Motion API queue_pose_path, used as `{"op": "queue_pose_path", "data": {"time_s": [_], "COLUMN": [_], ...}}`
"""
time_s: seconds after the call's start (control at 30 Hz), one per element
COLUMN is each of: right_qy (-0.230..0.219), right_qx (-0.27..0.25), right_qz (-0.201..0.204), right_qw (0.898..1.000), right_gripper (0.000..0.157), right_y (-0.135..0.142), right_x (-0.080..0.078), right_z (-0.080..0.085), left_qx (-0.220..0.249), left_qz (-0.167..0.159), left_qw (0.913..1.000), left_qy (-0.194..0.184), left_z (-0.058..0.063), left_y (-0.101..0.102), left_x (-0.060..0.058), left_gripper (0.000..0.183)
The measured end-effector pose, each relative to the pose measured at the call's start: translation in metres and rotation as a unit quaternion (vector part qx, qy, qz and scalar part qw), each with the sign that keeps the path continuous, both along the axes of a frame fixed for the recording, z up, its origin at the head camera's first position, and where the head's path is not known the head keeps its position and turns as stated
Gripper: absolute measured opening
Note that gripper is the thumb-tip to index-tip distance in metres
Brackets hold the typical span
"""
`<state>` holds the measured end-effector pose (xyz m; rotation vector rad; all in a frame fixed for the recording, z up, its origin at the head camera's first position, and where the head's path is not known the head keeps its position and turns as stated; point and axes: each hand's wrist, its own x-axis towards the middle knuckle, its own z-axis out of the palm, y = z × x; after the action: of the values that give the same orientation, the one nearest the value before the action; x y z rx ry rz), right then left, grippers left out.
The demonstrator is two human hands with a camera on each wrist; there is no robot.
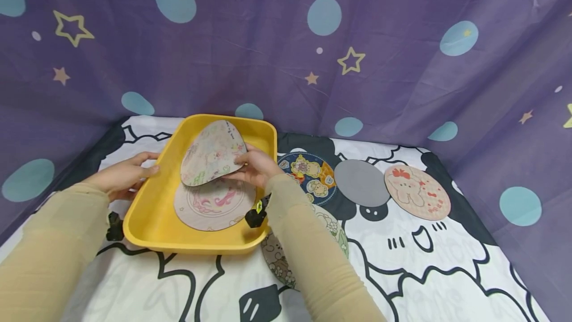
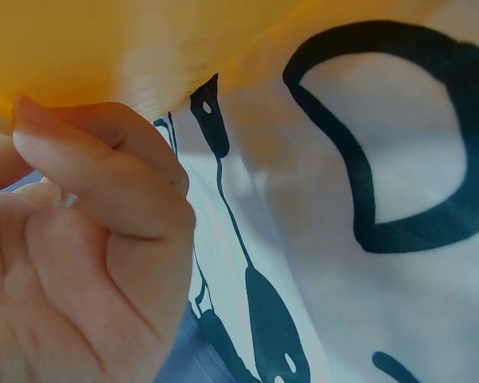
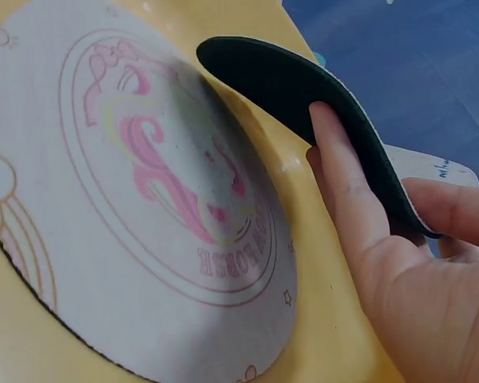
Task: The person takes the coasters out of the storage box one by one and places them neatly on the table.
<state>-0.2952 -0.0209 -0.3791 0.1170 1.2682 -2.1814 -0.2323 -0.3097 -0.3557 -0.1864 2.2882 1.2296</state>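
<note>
A round pale mouse pad (image 1: 214, 153) with small coloured drawings is held by my right hand (image 1: 256, 165) above the yellow tray (image 1: 152, 217). It bends in the grip; its dark underside (image 3: 263, 84) shows in the right wrist view, with fingers on that side and the thumb on the other. Below it, a round pink-and-white mouse pad (image 1: 216, 212) with a horse design lies flat in the tray. My left hand (image 1: 125, 175) grips the tray's left rim, as the left wrist view of the hand (image 2: 104, 231) also shows.
Right of the tray lie a dark blue patterned round pad (image 1: 319, 170), a plain grey one (image 1: 362, 183) and a pink rabbit one (image 1: 417, 193). Green (image 1: 337, 225) and brown (image 1: 277, 257) patterned pads are partly under my right forearm. A purple curtain (image 1: 268, 53) hangs behind.
</note>
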Motion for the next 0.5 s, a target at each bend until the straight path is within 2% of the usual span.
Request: {"op": "queue_pose_path", "data": {"time_s": [0.5], "right_qy": [0.01], "right_qx": [-0.088], "right_qz": [-0.004], "right_qw": [0.996], "right_gripper": [0.065], "right_y": [0.0046], "right_x": [0.0033], "right_z": [0.0041], "left_qx": [-0.007], "left_qz": [0.001], "left_qw": [1.0], "left_qy": [-0.006], "left_z": [0.0023], "left_y": [0.0015], "left_x": [0.0002], "left_gripper": [0.072]}}
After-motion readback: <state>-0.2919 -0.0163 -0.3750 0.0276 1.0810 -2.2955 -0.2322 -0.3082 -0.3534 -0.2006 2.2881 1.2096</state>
